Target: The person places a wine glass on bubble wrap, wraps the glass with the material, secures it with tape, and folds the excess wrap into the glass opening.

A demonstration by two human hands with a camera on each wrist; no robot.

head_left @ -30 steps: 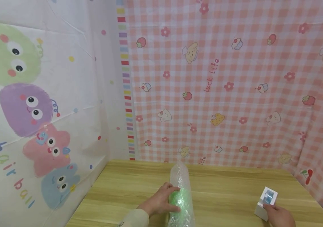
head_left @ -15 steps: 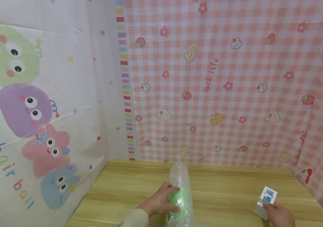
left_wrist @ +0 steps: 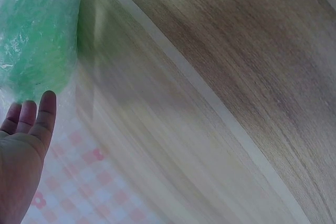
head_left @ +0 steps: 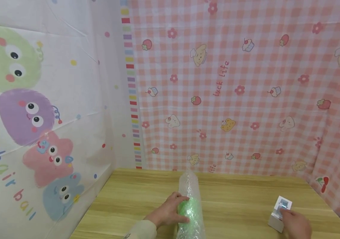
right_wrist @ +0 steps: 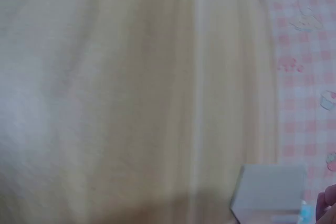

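A roll of clear bubble wrap (head_left: 189,186) lies lengthwise on the table, with something bright green (head_left: 191,210) showing through it. My left hand (head_left: 168,209) grips its left side, thumb nearer me and fingers farther off. In the left wrist view, several fingertips (left_wrist: 48,103) meet the wrap's end. At the right stands a small white block with a light-blue translucent roll in its top, which looks like a tape dispenser (head_left: 276,222). My right hand (head_left: 296,225) holds it at the blue part with curled fingers; the thumb is hidden. Only the dispenser's white side (right_wrist: 270,187) shows in the right wrist view.
The wood-grain table (head_left: 235,199) runs back to a pink checked cloth (head_left: 247,109) with cartoon prints. On the left hangs a white sheet (head_left: 92,86) with coloured cartoon figures. The table's right edge slants near the dispenser.
My right fingers have moved from the dispenser's near edge up onto its blue part. The left hand and the bubble wrap stay where they were. The head view has shifted very slightly.
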